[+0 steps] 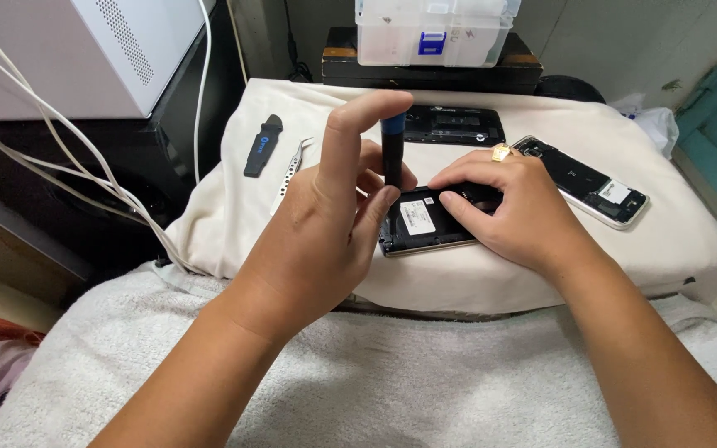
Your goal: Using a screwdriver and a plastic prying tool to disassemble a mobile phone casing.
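Note:
My left hand (338, 211) grips a black screwdriver with a blue cap (392, 153), held upright with my index finger resting on its top. Its tip is hidden behind my fingers, down on an opened black phone (419, 222) with a white label that lies on a cream cloth pad (475, 274). My right hand (504, 207), wearing a gold ring, presses on the right end of that phone and steadies it.
A second opened phone (591, 184) lies to the right, and a black back cover (454, 126) sits behind. Metal tweezers (290, 170) and a black pry tool (262, 145) lie at left. A clear parts box (433, 33) stands at the back, white cables (60, 158) at left.

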